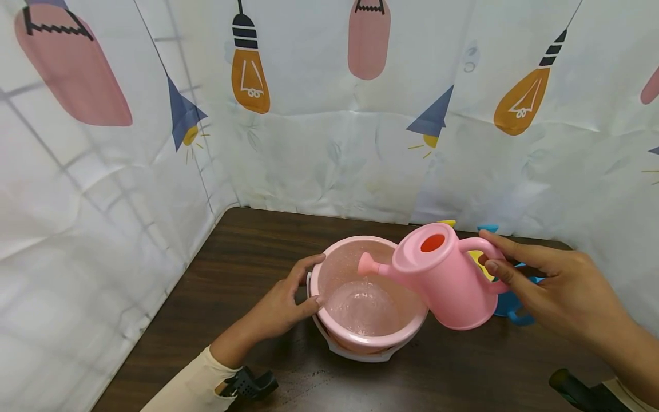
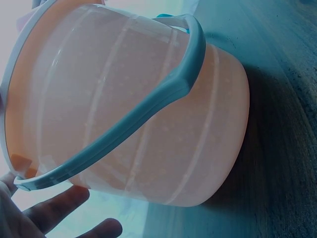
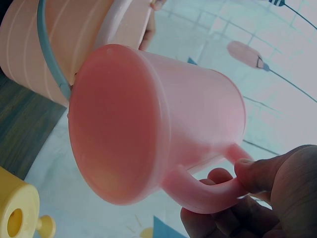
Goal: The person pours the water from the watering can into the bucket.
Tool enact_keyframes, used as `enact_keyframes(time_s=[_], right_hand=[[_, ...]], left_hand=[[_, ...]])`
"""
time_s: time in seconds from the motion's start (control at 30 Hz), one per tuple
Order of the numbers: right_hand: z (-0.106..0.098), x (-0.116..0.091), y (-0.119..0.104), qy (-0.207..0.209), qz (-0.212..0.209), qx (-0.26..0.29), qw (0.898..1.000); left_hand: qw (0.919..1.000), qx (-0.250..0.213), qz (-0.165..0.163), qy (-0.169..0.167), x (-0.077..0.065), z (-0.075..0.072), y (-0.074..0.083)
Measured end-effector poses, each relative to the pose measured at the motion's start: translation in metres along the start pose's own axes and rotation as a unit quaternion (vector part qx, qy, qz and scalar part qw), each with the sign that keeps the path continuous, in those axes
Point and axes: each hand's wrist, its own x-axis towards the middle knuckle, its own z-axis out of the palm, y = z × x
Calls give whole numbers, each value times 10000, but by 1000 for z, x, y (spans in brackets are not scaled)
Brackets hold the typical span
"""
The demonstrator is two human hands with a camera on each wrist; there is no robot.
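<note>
A pink bucket stands on the table with water rippling at its bottom. My left hand holds its left rim, thumb and index fingertip on the edge; in the left wrist view other fingers spread beside the wall. The bucket's handle hangs down its side. With my right hand I grip the handle of a pink toy watering can. The can is tilted left, its spout over the bucket's opening, and thin streaks of water fall below it.
Behind the pink can, partly hidden, stand a yellow watering can and a blue one. Water drops wet the dark wooden table in front of the bucket. A printed curtain closes off the back and left sides.
</note>
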Motion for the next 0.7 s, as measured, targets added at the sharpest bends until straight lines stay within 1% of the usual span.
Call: enact_keyframes(time_s=[0.53,0.7], right_hand=[[0,1,0,5,-20,-28,10000],[0,0,0,-8,1,-17,10000]], left_hand=[[9999,-26,-139,-43,0,-1,3],[9999,-21,-135,-40,-1,0,2]])
